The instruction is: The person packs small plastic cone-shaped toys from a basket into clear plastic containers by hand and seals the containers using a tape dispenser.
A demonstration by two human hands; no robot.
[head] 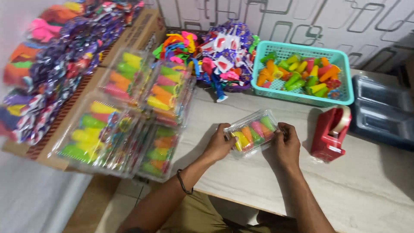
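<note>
A clear plastic box point(253, 129) filled with several coloured cone-shaped toys lies tilted over the pale table point(353, 190). My left hand point(219, 144) grips its left end. My right hand point(284, 144) grips its right end, fingers curled over the edge. Both hands hold the box just above the tabletop, near the middle of the view.
A teal basket point(345, 92) of loose coloured toys stands behind the box. A red tape dispenser point(330, 133) sits to the right, beside dark empty trays point(381, 110). Filled clear boxes point(129, 112) are stacked at left on cardboard, with heaps of coloured packets point(226, 56) behind.
</note>
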